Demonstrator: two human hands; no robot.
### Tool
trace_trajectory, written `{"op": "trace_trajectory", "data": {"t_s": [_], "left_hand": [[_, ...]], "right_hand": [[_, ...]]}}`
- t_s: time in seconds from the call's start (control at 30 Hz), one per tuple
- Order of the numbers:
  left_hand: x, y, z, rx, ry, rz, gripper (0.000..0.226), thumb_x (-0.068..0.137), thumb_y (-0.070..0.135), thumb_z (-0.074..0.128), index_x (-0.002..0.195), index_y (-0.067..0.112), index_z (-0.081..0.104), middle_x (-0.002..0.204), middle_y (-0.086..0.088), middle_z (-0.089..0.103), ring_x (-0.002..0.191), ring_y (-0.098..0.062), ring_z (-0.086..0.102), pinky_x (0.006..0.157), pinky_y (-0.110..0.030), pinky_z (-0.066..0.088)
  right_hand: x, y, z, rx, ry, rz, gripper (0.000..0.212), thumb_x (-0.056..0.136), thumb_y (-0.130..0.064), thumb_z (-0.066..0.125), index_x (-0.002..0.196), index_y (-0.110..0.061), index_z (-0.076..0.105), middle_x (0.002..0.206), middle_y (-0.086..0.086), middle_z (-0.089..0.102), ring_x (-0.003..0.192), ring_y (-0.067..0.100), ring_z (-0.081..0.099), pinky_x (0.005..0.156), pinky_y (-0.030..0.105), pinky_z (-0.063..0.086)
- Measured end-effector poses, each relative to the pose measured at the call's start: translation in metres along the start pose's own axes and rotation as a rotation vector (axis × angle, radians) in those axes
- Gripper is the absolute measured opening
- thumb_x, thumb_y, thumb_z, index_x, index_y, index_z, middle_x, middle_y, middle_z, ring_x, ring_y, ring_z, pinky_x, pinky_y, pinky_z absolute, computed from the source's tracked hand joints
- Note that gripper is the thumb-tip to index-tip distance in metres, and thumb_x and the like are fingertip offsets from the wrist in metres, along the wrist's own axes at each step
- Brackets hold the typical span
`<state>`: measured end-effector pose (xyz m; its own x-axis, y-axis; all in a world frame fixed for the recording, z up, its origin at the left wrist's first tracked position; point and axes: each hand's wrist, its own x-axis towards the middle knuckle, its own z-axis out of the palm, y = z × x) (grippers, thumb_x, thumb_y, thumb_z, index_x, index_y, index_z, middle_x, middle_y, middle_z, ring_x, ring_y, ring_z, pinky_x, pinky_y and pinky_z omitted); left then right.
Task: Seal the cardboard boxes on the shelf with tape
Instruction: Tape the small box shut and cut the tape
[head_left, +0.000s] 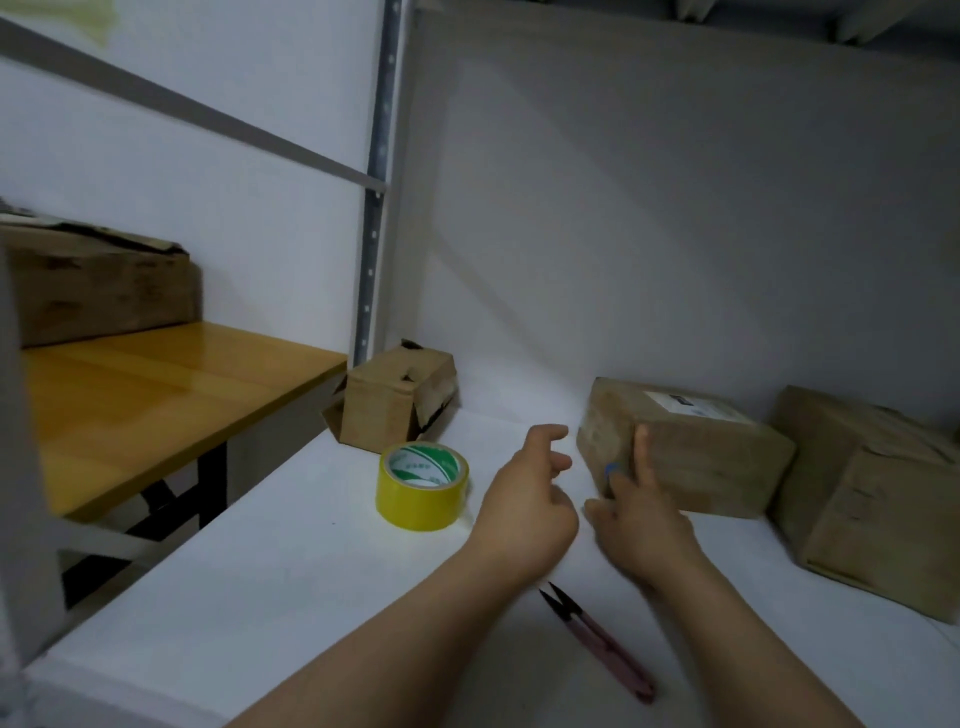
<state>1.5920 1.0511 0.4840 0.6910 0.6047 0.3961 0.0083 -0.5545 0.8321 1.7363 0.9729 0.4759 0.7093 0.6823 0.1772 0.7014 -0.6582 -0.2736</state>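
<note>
Fingers (642, 457) of the right hand (641, 525) lie against the near corner of the middle cardboard box (701, 457), one straight up its side; through the blur I cannot tell whether they grip or only touch. Left hand (524, 499) hovers just beside, loosely curled, holding nothing. Yellow tape roll (422, 486) stands left of it on the white shelf (291, 561); snips (597, 643) lie between the forearms.
</note>
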Motion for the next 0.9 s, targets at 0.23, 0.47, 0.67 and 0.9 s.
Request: {"op": "trace_trajectory", "data": {"t_s": [0.23, 0.47, 0.67, 0.9], "left_hand": [[0.035, -0.012, -0.056, 0.175, 0.592, 0.111, 0.070, 0.089, 0.024, 0.065, 0.149, 0.016, 0.032, 0.148, -0.009, 0.037, 0.134, -0.024, 0.040, 0.110, -0.040, 0.037], [0.081, -0.063, -0.119, 0.276, 0.468, -0.456, 0.142, 0.057, 0.073, 0.080, 0.155, 0.037, -0.017, 0.166, -0.008, -0.017, 0.151, -0.037, -0.017, 0.115, -0.071, -0.002], [0.094, -0.092, -0.123, 0.151, 0.436, -0.565, 0.146, 0.048, 0.066, 0.090, 0.155, 0.037, -0.004, 0.162, -0.015, 0.003, 0.149, -0.042, 0.008, 0.118, -0.064, 0.018], [0.088, -0.091, -0.119, 0.088, 0.440, -0.523, 0.114, 0.063, 0.045, 0.091, 0.148, 0.029, 0.017, 0.150, -0.018, 0.027, 0.137, -0.043, 0.031, 0.110, -0.054, 0.035]], "right_hand": [[-0.017, -0.012, -0.026, 0.210, 0.182, -0.021, 0.047, 0.100, -0.045, 0.050, 0.138, -0.019, 0.053, 0.141, 0.003, 0.057, 0.124, 0.024, 0.055, 0.099, 0.036, 0.043], [-0.057, -0.051, -0.028, 0.412, -0.121, -0.216, 0.071, 0.085, -0.063, 0.064, 0.148, -0.043, 0.039, 0.151, -0.017, 0.040, 0.128, -0.002, 0.039, 0.099, 0.024, 0.033], [-0.059, -0.046, -0.021, 0.074, -0.460, -0.265, 0.106, 0.072, -0.072, 0.069, 0.153, -0.052, 0.004, 0.162, -0.020, 0.008, 0.145, 0.014, 0.029, 0.116, 0.039, 0.032], [-0.039, -0.027, -0.012, -0.028, -0.254, -0.198, 0.053, 0.098, -0.017, 0.054, 0.145, -0.035, 0.037, 0.129, 0.003, 0.043, 0.112, 0.018, 0.051, 0.090, 0.026, 0.045]]}}
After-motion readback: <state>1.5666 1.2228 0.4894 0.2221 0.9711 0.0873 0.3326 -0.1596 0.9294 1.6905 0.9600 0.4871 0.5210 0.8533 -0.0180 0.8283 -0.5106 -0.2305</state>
